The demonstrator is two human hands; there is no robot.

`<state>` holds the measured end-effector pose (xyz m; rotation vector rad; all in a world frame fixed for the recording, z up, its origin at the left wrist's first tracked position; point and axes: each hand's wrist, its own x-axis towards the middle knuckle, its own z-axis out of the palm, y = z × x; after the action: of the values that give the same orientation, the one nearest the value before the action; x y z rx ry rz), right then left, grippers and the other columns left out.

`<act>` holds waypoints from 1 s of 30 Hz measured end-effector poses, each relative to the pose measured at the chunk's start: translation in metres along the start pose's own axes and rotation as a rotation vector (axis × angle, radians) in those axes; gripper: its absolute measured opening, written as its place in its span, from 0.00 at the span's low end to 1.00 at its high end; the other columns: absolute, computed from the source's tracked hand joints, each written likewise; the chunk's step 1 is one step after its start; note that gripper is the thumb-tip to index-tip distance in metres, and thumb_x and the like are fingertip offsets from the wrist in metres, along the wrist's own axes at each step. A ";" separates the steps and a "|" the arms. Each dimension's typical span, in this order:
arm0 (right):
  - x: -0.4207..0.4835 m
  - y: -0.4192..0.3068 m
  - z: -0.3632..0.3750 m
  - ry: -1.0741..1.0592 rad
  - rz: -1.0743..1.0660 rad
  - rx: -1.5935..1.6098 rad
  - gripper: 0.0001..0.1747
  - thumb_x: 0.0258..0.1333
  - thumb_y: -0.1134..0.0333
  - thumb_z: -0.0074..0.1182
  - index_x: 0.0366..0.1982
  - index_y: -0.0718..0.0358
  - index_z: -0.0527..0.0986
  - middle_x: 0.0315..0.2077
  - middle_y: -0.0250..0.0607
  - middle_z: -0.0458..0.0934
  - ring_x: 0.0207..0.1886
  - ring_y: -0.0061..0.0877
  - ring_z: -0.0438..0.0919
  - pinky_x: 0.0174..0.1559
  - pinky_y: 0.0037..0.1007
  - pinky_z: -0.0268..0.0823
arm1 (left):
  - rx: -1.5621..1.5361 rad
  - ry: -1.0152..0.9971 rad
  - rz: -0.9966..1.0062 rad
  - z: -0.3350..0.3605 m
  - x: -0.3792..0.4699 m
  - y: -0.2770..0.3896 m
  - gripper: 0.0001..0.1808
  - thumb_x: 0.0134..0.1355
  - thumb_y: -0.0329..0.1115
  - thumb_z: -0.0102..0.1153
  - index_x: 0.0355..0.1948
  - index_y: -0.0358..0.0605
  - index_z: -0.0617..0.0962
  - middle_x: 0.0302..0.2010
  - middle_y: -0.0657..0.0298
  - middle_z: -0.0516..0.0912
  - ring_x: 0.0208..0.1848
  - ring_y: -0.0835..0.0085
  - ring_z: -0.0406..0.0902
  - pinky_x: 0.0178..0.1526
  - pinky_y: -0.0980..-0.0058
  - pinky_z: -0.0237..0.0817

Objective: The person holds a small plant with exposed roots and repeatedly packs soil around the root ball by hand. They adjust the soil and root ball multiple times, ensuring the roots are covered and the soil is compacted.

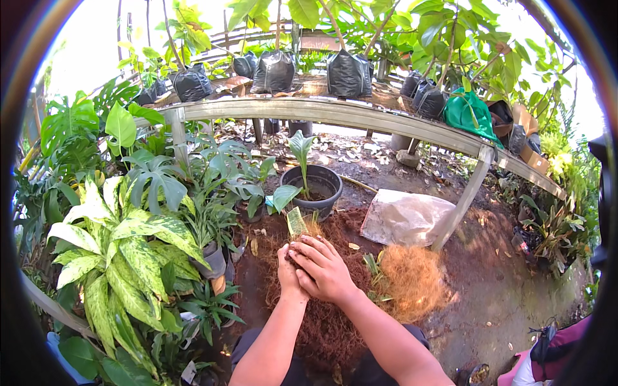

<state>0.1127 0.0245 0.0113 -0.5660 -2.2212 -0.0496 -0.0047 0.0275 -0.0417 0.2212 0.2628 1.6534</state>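
My left hand point(290, 275) and my right hand point(321, 270) are cupped together around a clump of brown coir fiber point(311, 230), dark with soil where it shows between the fingers. A cut piece of variegated leaf point(296, 222) sticks up from the clump, beyond my fingertips. Below my hands lies a heap of reddish-brown coir point(328, 328). Right of it is a mound of orange coconut fiber point(413, 282), with leaf cuttings point(374, 270) at its left edge. A black plastic pot point(333, 186) holding a young leafy plant point(301, 154) stands just beyond my hands.
A white sack point(405, 217) lies on the ground beside a leg of the long wooden bench point(318, 110). Black bags point(348, 75) with plants stand on the bench. A large variegated dieffenbachia point(130, 251) and other foliage crowd the left. Maroon fabric point(560, 354) is at lower right.
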 end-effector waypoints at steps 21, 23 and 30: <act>-0.001 0.003 0.008 0.023 0.010 -0.035 0.22 0.64 0.62 0.55 0.58 0.60 0.78 0.63 0.43 0.74 0.70 0.41 0.69 0.73 0.50 0.56 | 0.028 0.134 0.007 0.000 -0.001 -0.004 0.21 0.73 0.51 0.42 0.49 0.48 0.80 0.48 0.64 0.83 0.51 0.67 0.80 0.57 0.67 0.72; 0.001 0.002 0.008 0.009 0.017 -0.009 0.22 0.65 0.62 0.55 0.58 0.61 0.78 0.63 0.43 0.75 0.70 0.42 0.70 0.73 0.50 0.57 | 0.030 0.193 -0.014 -0.002 0.001 -0.002 0.21 0.73 0.52 0.42 0.48 0.49 0.79 0.47 0.64 0.83 0.51 0.67 0.80 0.57 0.67 0.72; -0.002 -0.001 0.006 0.107 0.069 -0.052 0.21 0.63 0.66 0.56 0.56 0.65 0.79 0.59 0.46 0.78 0.67 0.43 0.72 0.71 0.47 0.62 | 0.019 0.172 0.017 0.001 -0.002 -0.007 0.24 0.72 0.54 0.42 0.52 0.48 0.80 0.51 0.62 0.84 0.53 0.66 0.81 0.58 0.66 0.72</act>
<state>0.1090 0.0246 0.0062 -0.6534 -2.0997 -0.0992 0.0023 0.0266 -0.0426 0.0954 0.4072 1.6892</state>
